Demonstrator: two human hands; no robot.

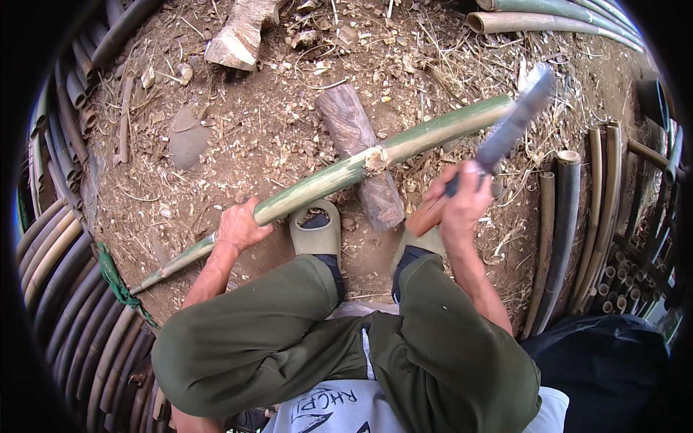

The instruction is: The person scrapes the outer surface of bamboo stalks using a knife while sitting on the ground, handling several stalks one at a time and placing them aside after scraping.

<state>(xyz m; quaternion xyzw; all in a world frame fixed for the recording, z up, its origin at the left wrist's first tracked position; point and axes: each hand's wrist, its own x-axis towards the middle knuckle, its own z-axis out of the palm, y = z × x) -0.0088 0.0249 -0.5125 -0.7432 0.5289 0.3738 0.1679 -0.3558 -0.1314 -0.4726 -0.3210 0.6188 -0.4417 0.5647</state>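
A green bamboo pole (317,189) slants from lower left to upper right across a short log (345,121) on the ground. Its green skin is scraped pale in patches, and a rough node shows about midway. My left hand (242,227) is wrapped round the pole left of the log. In my right hand (463,202) is a machete (514,119), gripped by its wooden handle (427,215). The blade, blurred by motion, points up and right beside the pole's far right end. I cannot tell whether it touches the bamboo.
My feet in olive clogs (328,234) are close to the log. Stacked bamboo poles (72,325) line the left side; upright poles (559,216) stand at right. A cut wood block (234,47) lies at the top, near more bamboo (505,22). Shavings litter the dirt.
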